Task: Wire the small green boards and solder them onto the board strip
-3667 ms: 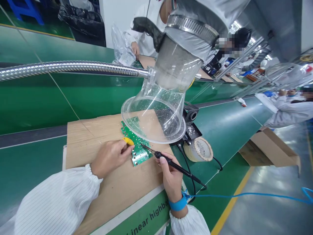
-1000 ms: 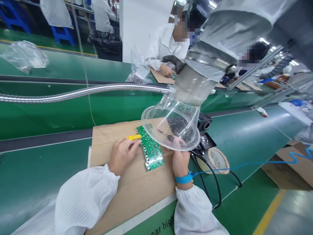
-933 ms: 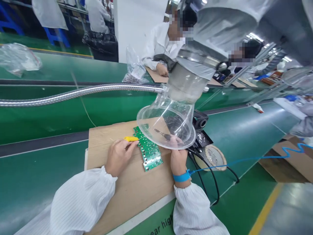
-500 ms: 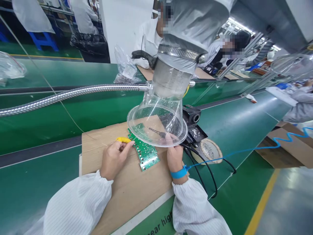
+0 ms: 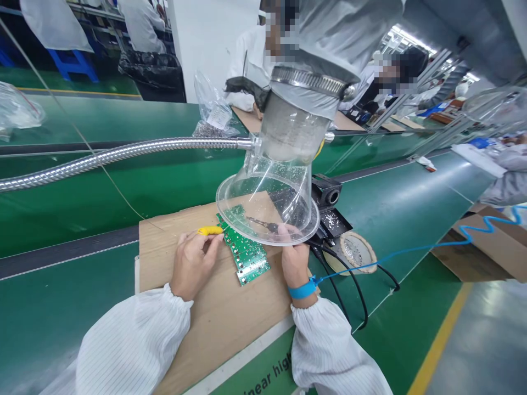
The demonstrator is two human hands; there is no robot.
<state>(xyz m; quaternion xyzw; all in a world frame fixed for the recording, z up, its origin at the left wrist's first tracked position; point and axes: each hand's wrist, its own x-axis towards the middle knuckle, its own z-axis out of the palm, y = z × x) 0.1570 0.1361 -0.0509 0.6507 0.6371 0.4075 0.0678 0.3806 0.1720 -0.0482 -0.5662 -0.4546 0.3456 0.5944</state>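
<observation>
as the head view shows, the left hand [image 5: 192, 264] pinches thin wire [image 5: 225, 226] at the edge of the circuit board [image 5: 249, 251], flat on cardboard [image 5: 218, 318], and the right hand [image 5: 295, 263] grips a soldering iron [image 5: 270, 226], seen through the clear hood [image 5: 284, 184]; brief, light touches should work best.

Green bench [image 5: 395, 200], cardboard sheet [image 5: 230, 310], circuit board [image 5: 251, 257] atop

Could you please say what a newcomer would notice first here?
Probably the clear, flared plastic hood hanging above the flat tan cardboard sheet, with a ribbed silver metal hose to its left. A long green circuit board lies on the sheet between the left hand and the right hand, which holds a slim black soldering iron.
</observation>
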